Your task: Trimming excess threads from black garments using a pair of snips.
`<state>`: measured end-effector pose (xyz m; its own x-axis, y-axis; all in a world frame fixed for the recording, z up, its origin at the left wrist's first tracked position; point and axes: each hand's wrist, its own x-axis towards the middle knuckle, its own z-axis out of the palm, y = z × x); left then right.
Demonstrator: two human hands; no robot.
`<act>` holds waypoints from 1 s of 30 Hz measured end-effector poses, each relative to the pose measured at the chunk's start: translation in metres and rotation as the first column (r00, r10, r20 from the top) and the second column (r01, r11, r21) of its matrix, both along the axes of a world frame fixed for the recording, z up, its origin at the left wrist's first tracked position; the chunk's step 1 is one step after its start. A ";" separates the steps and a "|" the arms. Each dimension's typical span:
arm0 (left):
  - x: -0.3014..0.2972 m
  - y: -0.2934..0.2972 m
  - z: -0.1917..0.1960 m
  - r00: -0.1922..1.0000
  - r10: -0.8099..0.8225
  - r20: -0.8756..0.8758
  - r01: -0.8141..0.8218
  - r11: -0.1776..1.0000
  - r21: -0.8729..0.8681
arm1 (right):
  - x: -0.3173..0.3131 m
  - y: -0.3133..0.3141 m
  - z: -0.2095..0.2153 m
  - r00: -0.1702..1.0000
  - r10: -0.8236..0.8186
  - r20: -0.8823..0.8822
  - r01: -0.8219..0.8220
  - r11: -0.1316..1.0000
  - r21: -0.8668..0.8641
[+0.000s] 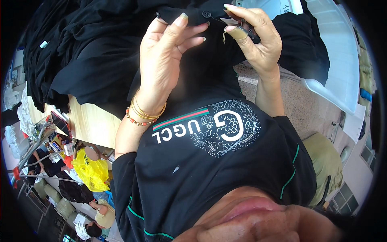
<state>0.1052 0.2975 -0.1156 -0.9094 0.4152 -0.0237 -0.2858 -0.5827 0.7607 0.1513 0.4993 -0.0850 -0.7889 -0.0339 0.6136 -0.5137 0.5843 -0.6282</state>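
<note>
A worker's left hand (pixel 169 56), fingers loosely spread, steadies a black garment (pixel 201 68) held up before the chest, while the right hand (pixel 254 38) pinches a small clipper (pixel 242 25) near a button (pixel 206 14) — apparently trimming threads; a careful, close snip seems due.

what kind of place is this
Probably a garment workshop: a heap of black fabric garments on a pale wooden table, a yellow plastic bag by seated people, and hands working a black buttoned garment.
</note>
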 end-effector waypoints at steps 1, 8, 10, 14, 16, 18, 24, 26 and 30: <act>0.000 -0.001 -0.001 1.000 -0.006 -0.005 0.006 1.000 0.010 | -0.002 -0.002 0.001 1.000 0.019 -0.014 -0.020 1.000 -0.024; 0.002 0.000 -0.003 1.000 -0.008 -0.027 0.008 1.000 0.016 | -0.014 0.015 -0.023 0.989 0.136 -0.060 -0.131 0.988 0.082; 0.002 0.000 -0.003 1.000 -0.010 -0.025 0.011 1.000 0.019 | -0.015 0.014 -0.024 0.985 0.156 -0.075 -0.150 0.986 0.078; 0.002 0.001 -0.004 0.999 -0.018 -0.027 0.019 1.000 0.025 | -0.014 0.010 -0.022 0.987 0.150 -0.048 -0.148 0.988 0.048; 0.002 0.000 -0.004 1.000 -0.018 -0.019 0.019 0.999 0.027 | -0.015 0.010 -0.022 0.988 0.148 -0.036 -0.146 0.988 0.038; 0.001 0.000 -0.003 1.000 -0.019 -0.011 0.019 0.999 0.029 | -0.017 0.011 -0.021 0.986 0.151 -0.067 -0.145 0.986 0.087; 0.001 0.000 -0.003 1.000 -0.024 0.000 0.023 0.999 0.030 | -0.015 0.015 -0.022 0.990 0.127 -0.063 -0.121 0.989 0.085; 0.001 0.000 -0.005 1.000 -0.017 -0.004 0.017 0.999 0.028 | -0.016 0.013 -0.022 0.987 0.144 -0.077 -0.138 0.987 0.081; 0.002 0.000 -0.002 1.000 -0.017 -0.003 0.017 1.000 0.026 | -0.016 0.011 -0.020 0.983 0.156 -0.093 -0.150 0.986 0.073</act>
<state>0.1069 0.2975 -0.1177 -0.9022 0.4311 -0.0100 -0.2935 -0.5971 0.7466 0.1356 0.5104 -0.1054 -0.7077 -0.1921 0.6799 -0.6572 0.5323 -0.5336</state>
